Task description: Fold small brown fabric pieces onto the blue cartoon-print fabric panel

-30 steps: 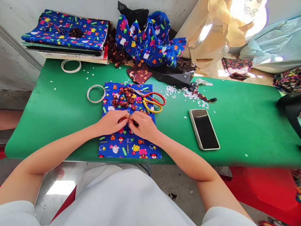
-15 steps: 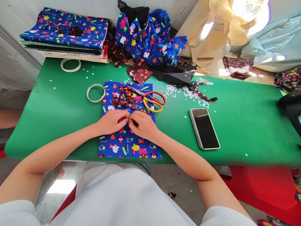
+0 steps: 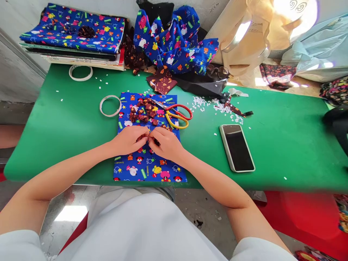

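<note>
And there they were, left hand (image 3: 129, 139) and right hand (image 3: 167, 142), fingertips meeting over the middle of the blue printed cloth (image 3: 145, 172), both drawn in to close pinches! The right hand appeared to have a dark brown piece (image 3: 157, 142) in its curl; what the left hand gripped was hidden. Two pinches probably steadied so small a thing better. Brown scraps (image 3: 146, 108) sat bunched on the cloth's far half, scissors (image 3: 168, 108) crossing its right edge, handles outward, presumably for easy grabbing.
</note>
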`<state>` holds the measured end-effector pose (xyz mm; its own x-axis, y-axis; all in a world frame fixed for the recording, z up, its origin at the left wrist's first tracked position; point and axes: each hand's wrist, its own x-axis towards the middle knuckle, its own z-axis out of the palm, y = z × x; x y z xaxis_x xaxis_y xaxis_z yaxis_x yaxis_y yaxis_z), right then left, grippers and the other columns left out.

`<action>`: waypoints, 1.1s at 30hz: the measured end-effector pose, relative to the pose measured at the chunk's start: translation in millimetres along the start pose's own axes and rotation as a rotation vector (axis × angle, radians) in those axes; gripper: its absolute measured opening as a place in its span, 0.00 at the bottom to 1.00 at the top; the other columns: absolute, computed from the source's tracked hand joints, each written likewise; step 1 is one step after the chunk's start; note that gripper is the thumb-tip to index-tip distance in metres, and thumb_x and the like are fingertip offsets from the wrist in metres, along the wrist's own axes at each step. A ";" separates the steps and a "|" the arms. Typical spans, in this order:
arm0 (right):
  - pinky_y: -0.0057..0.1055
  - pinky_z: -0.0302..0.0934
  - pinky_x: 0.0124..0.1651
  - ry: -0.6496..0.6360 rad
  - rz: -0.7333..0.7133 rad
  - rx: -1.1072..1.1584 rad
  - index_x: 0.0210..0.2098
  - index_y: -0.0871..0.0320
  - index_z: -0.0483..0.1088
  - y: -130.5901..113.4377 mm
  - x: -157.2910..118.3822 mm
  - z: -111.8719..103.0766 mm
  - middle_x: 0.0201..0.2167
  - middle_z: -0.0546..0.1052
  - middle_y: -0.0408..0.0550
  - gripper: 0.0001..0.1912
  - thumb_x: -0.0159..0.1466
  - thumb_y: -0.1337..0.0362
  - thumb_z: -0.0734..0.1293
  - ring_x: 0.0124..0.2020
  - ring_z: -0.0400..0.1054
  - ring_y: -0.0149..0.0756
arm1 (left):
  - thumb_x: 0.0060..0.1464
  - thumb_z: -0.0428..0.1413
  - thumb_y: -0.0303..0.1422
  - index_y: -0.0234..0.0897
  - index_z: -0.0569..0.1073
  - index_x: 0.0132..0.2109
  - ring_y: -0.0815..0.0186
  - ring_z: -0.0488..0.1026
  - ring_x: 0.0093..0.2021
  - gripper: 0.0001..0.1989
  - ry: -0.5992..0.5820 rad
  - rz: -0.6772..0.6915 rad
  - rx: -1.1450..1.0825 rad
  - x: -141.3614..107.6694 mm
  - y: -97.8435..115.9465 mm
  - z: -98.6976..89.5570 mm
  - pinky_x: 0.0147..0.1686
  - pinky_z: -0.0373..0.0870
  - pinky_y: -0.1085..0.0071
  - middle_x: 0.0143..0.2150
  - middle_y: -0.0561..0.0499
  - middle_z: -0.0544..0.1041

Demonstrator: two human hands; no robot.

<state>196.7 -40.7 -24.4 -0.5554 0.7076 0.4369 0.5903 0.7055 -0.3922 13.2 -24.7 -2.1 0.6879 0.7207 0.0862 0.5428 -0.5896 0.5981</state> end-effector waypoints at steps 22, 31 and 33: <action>0.27 0.56 0.29 0.030 0.001 0.113 0.26 0.57 0.60 0.3 2.4 -3.2 0.23 0.67 0.43 0.08 0.61 0.72 0.58 0.24 0.60 0.30 | 0.57 0.47 0.29 0.35 0.64 0.32 0.71 0.62 0.25 0.05 -0.001 -0.015 -0.038 0.7 -1.0 -0.4 0.28 0.57 0.74 0.24 0.56 0.66; 0.26 0.55 0.28 0.036 0.014 0.128 0.26 0.57 0.60 0.2 2.1 -3.1 0.22 0.67 0.42 0.08 0.61 0.72 0.58 0.23 0.59 0.29 | 0.57 0.47 0.30 0.36 0.64 0.32 0.71 0.62 0.24 0.06 -0.004 -0.026 -0.055 0.7 0.3 -1.2 0.28 0.57 0.74 0.24 0.55 0.67; 0.26 0.55 0.28 0.030 0.012 0.117 0.26 0.57 0.60 0.3 1.9 -2.8 0.22 0.67 0.43 0.08 0.61 0.72 0.58 0.24 0.59 0.29 | 0.57 0.47 0.30 0.36 0.64 0.32 0.71 0.61 0.24 0.05 -0.002 -0.022 -0.057 0.8 0.3 -1.1 0.28 0.57 0.74 0.24 0.56 0.66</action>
<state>197.5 -39.3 -21.4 -0.5300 0.7157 0.4548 0.5235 0.6980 -0.4886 13.4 -23.9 -1.0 0.6769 0.7326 0.0713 0.5292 -0.5517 0.6446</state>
